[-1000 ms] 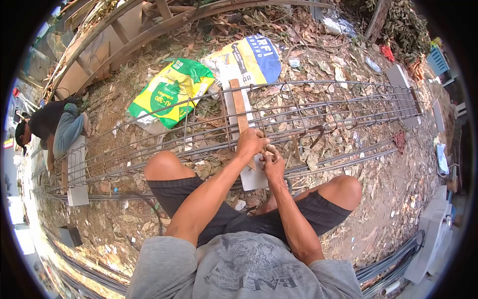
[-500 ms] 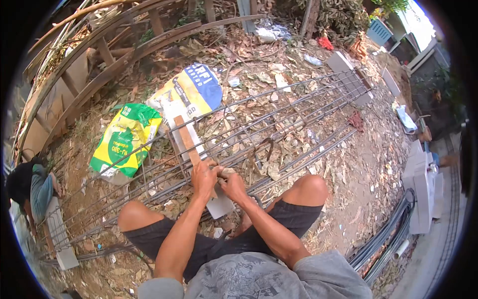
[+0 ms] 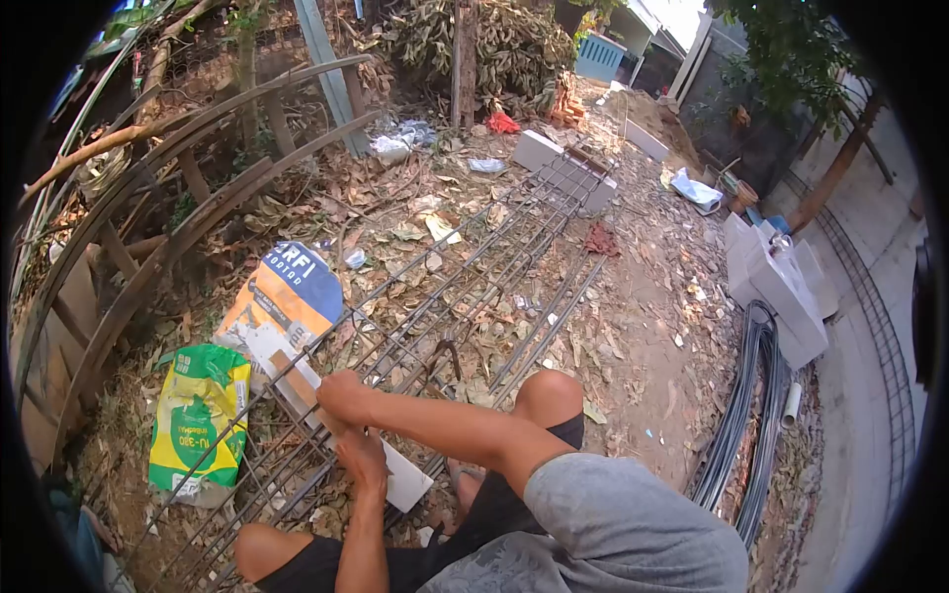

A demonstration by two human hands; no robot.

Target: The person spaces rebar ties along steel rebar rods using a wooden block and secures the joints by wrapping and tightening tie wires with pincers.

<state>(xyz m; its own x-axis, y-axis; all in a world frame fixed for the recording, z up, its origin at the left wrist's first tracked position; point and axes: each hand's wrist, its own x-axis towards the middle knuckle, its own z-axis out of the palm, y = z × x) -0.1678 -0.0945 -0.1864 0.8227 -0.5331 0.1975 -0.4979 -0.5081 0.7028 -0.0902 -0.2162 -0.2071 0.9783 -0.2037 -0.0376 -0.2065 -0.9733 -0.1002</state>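
A long steel rebar cage [image 3: 450, 267] crosses in front of me, resting on pale blocks. A flat wooden strip [image 3: 289, 381] lies along the nearest white block [image 3: 407, 484], among the bars. My left hand [image 3: 363, 459] is closed beside the strip's lower end, against the bars. My right hand [image 3: 342, 397] is a fist just above it, with my right forearm reaching across to the left. What either hand grips is hidden. A bent dark metal piece [image 3: 442, 358] hooks over the bars to the right.
A green and yellow bag [image 3: 198, 420] and a blue and orange bag [image 3: 287, 292] lie left of the cage. Coiled black rods [image 3: 751, 415] and stacked white blocks [image 3: 776, 287] stand right. A curved wooden frame [image 3: 163, 232] borders the left. Part of another person [image 3: 84, 529] shows lower left.
My view has swung right and up. My right hand has crossed over my left, which now sits lower along the strip. The scene has shifted left in view.
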